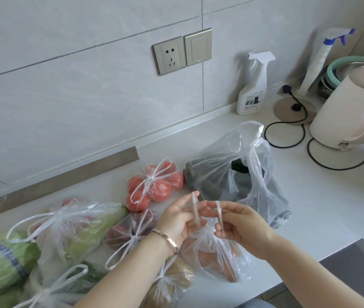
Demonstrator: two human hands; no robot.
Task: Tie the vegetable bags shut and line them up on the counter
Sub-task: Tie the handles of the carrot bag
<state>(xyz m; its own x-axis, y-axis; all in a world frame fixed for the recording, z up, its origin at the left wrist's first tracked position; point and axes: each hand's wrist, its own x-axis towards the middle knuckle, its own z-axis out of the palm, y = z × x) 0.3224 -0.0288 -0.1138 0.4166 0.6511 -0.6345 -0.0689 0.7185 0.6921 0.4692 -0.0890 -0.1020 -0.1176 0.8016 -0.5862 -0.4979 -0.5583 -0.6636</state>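
A clear plastic bag of orange carrots (215, 258) lies on the counter in front of me. My left hand (181, 218) pinches its left handle strip and my right hand (241, 225) pinches its right one, both strips pulled upward above the bag's neck. Behind the hands sits an untied clear bag with dark vegetables (232, 174), its handles standing loose. To the left lie tied bags: tomatoes (154, 185), a dark red vegetable (130, 232), pale green produce (81, 232), cabbage (1, 261) and potatoes (172, 283).
A white kettle (350, 112) on its base with a black cord (288, 138) stands at the right. Two spray bottles (253, 85) and stacked bowls (341, 72) are by the wall. A wall socket (170, 55) is above. The counter edge (310, 265) runs at the lower right.
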